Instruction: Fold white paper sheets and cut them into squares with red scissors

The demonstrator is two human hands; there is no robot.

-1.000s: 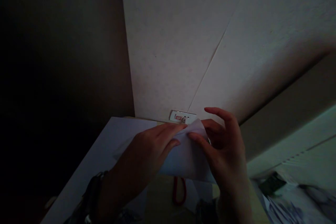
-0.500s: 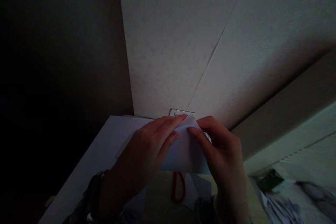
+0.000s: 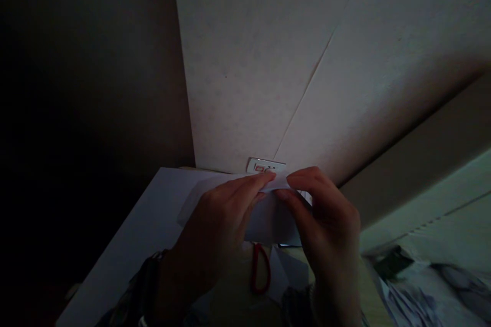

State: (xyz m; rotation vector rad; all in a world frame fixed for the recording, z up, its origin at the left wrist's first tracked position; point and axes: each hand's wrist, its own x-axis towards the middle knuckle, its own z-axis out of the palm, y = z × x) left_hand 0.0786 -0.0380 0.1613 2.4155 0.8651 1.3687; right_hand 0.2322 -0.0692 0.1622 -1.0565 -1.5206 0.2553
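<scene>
In the lower middle of the frame, we pinch the upper edge of the paper (image 3: 263, 222) between our nearly closed left hand (image 3: 218, 212) and right hand (image 3: 328, 217), seemingly to steady a fold, above a red loop (image 3: 254, 273) near the surface (image 3: 232, 294).

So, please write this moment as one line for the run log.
left hand: holding white paper | right hand: pinching its upper edge | lower in view: red loop | beyond hands: wall plate
</scene>
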